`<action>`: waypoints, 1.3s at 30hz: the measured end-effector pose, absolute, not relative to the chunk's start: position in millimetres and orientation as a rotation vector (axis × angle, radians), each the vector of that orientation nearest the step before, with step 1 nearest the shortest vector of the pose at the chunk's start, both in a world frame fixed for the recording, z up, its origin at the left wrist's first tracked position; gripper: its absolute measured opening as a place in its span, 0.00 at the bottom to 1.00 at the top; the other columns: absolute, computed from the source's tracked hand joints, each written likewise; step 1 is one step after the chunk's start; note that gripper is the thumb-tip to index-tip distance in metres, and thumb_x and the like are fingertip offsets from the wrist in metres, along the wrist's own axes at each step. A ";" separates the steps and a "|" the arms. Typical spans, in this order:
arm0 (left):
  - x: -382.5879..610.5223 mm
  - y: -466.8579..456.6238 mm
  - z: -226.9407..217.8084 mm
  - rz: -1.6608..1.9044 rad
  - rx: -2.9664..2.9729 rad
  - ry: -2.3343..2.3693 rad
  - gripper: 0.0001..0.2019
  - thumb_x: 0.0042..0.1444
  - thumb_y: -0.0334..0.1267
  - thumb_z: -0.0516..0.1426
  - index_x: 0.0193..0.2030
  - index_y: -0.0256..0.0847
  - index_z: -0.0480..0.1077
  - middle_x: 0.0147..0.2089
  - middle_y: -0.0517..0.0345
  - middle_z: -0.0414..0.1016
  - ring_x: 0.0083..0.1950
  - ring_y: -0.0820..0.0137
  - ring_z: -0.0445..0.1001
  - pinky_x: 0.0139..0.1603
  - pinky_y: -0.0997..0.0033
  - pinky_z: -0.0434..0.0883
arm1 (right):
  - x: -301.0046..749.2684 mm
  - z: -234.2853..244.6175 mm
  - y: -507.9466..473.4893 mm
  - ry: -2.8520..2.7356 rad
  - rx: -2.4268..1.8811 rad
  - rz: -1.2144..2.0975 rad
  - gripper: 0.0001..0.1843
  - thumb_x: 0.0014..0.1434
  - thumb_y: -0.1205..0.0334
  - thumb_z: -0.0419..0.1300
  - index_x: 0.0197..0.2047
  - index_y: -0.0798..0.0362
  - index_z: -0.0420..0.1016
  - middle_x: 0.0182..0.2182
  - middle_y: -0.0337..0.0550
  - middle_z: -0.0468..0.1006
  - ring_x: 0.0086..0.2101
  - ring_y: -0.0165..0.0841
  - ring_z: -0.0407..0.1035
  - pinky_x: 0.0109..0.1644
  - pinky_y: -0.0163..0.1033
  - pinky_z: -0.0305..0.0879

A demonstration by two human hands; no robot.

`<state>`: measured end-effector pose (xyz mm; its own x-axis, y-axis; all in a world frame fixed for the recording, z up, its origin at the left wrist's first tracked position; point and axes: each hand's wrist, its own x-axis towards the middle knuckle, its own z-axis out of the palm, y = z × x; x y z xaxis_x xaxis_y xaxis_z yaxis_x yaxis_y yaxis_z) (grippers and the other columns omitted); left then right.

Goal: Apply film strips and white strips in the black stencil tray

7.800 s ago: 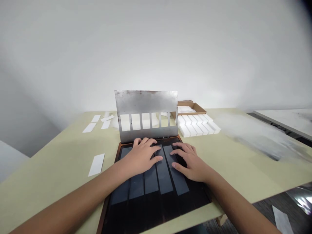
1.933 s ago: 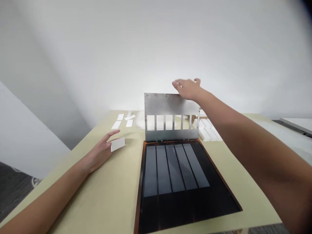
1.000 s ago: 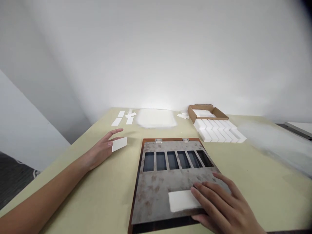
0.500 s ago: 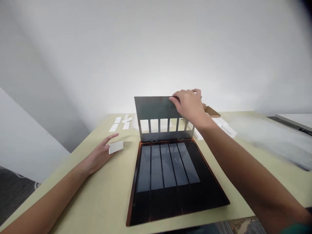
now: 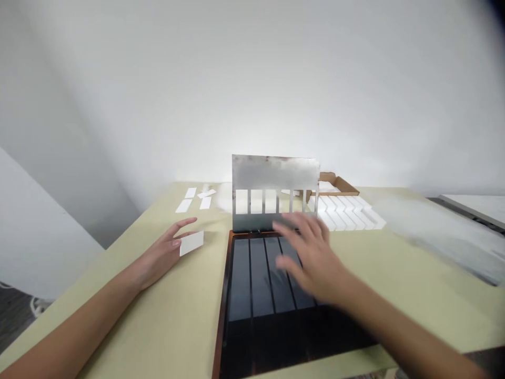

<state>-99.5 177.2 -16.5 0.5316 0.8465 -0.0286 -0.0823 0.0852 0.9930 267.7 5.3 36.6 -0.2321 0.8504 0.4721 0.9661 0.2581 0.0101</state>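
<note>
A dark tray with a brown rim lies on the tan table, with several grey strips side by side in it. Its hinged metal lid, slotted along the bottom, stands upright at the far edge. My right hand hovers over the strips, fingers spread, blurred by motion and holding nothing. My left hand rests on the table left of the tray and pinches a small white card between thumb and fingers.
Rows of white blocks lie right of the lid, beside an open cardboard box. Loose white cards lie at the far left of the table. A second table edge shows at the far right.
My right hand has let go of the lid's top edge and dropped down over the strips. The lid stays upright. My left hand keeps the white card in the same place.
</note>
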 end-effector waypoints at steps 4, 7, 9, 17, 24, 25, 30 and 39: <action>-100.0 178.5 -21.2 0.803 1.295 0.778 0.38 0.52 0.58 0.69 0.69 0.57 0.68 0.57 0.51 0.82 0.59 0.45 0.80 0.57 0.56 0.78 | 256.2 -26.8 -80.6 -2.313 -1.470 -0.576 0.41 0.70 0.29 0.49 0.73 0.47 0.68 0.70 0.50 0.70 0.72 0.50 0.54 0.75 0.56 0.39; -100.1 180.6 -22.0 0.794 1.300 0.809 0.41 0.48 0.59 0.71 0.69 0.57 0.69 0.56 0.50 0.82 0.59 0.41 0.80 0.55 0.53 0.79 | 252.3 -45.6 -94.3 -2.197 -1.495 -0.601 0.43 0.68 0.25 0.46 0.71 0.46 0.72 0.68 0.49 0.73 0.70 0.51 0.59 0.76 0.57 0.39; -99.6 180.9 -20.5 0.789 1.309 0.829 0.43 0.46 0.61 0.72 0.69 0.57 0.69 0.56 0.48 0.82 0.58 0.40 0.80 0.54 0.52 0.79 | 249.3 -47.7 -91.2 -2.175 -1.526 -0.582 0.43 0.68 0.25 0.48 0.69 0.47 0.74 0.68 0.49 0.73 0.69 0.52 0.60 0.76 0.58 0.38; -93.4 169.6 -11.3 0.810 1.313 0.864 0.41 0.48 0.61 0.71 0.68 0.58 0.69 0.56 0.50 0.81 0.57 0.43 0.80 0.55 0.53 0.78 | 245.6 -48.5 -88.0 -2.171 -1.515 -0.604 0.41 0.69 0.26 0.48 0.64 0.48 0.79 0.67 0.48 0.75 0.68 0.51 0.62 0.78 0.60 0.33; -95.2 171.1 -11.5 0.796 1.330 0.856 0.39 0.51 0.60 0.70 0.69 0.57 0.68 0.57 0.51 0.81 0.60 0.44 0.79 0.58 0.54 0.77 | 246.3 -46.8 -90.4 -2.184 -1.539 -0.594 0.41 0.70 0.27 0.47 0.65 0.49 0.78 0.68 0.49 0.73 0.68 0.52 0.62 0.78 0.60 0.34; -96.2 172.4 -12.3 0.791 1.337 0.851 0.39 0.52 0.59 0.69 0.69 0.57 0.68 0.57 0.50 0.81 0.60 0.43 0.78 0.58 0.53 0.77 | 246.3 -46.1 -89.9 -2.179 -1.540 -0.595 0.41 0.70 0.27 0.47 0.65 0.49 0.78 0.68 0.49 0.74 0.68 0.52 0.63 0.78 0.61 0.34; -101.1 179.9 -18.8 0.784 1.351 0.821 0.40 0.50 0.60 0.70 0.69 0.57 0.68 0.57 0.49 0.81 0.58 0.42 0.80 0.57 0.51 0.78 | 246.7 -44.0 -87.9 -2.225 -1.533 -0.631 0.41 0.69 0.27 0.50 0.66 0.50 0.77 0.67 0.51 0.74 0.67 0.53 0.63 0.77 0.61 0.34; -103.4 182.1 -24.6 0.780 1.322 0.724 0.42 0.52 0.58 0.71 0.71 0.54 0.65 0.58 0.47 0.81 0.58 0.47 0.81 0.58 0.57 0.77 | 282.4 23.2 -63.4 -2.188 -1.544 -0.404 0.38 0.72 0.38 0.51 0.77 0.48 0.59 0.73 0.57 0.61 0.71 0.56 0.57 0.70 0.64 0.58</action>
